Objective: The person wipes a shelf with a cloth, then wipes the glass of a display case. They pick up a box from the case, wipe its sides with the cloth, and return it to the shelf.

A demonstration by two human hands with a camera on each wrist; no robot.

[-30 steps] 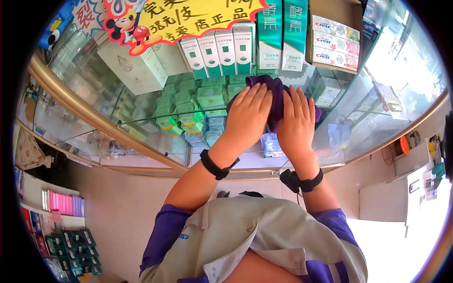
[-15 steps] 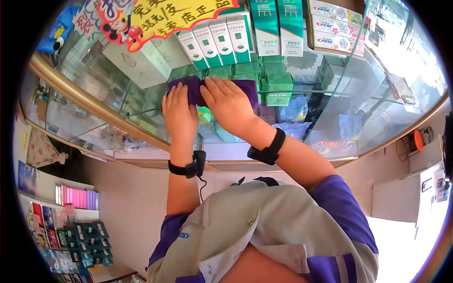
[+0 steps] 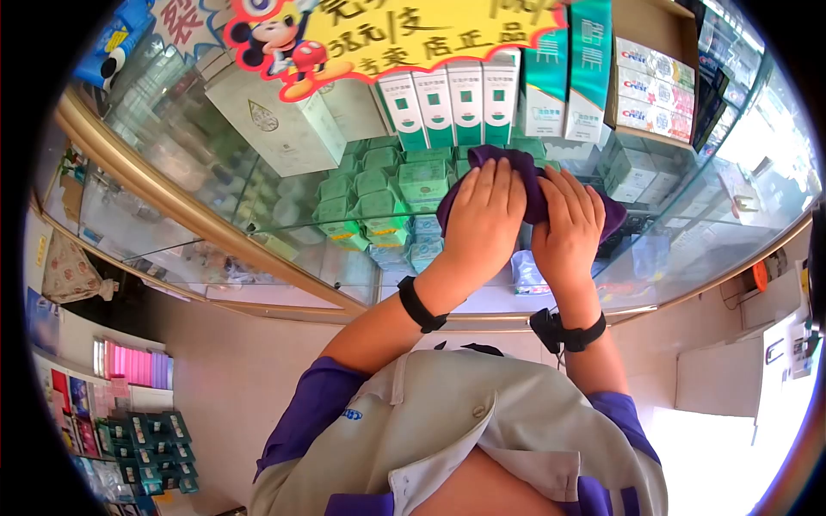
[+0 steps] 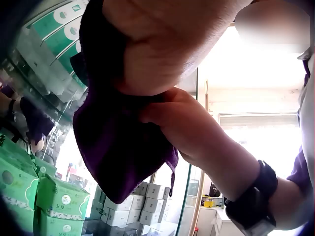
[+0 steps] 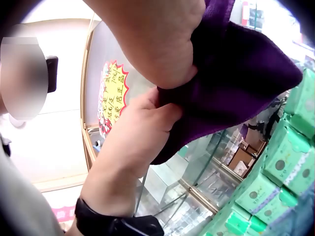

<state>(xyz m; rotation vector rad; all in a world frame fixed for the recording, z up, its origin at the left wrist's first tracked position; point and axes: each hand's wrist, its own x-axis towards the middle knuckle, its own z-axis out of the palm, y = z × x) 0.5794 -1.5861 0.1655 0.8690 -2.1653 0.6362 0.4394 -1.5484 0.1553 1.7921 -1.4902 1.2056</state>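
A crumpled purple cloth (image 3: 535,189) lies on the glass counter top, under both hands. My left hand (image 3: 486,219) presses on its left part with fingers straight and side by side. Just to the right, my right hand (image 3: 568,228) rests on the cloth, fingers also extended. In the left wrist view the cloth (image 4: 118,142) spreads below my left palm (image 4: 157,49), with my right hand (image 4: 182,118) beside it. From the right wrist the cloth (image 5: 236,78) shows beyond my right hand (image 5: 162,44), and my left hand (image 5: 140,132) touches its near edge.
Behind the cloth stand white-green boxes (image 3: 467,107), tall green boxes (image 3: 590,77) and a carton of toothpaste (image 3: 658,82). A yellow price sign (image 3: 430,34) overhangs them. Green packs (image 3: 379,206) sit inside the case, which has a gold front edge (image 3: 258,262).
Both hands and the cloth went left across the glass, then back right to where they are now. The head view has shifted too. Both hands stay on the cloth.
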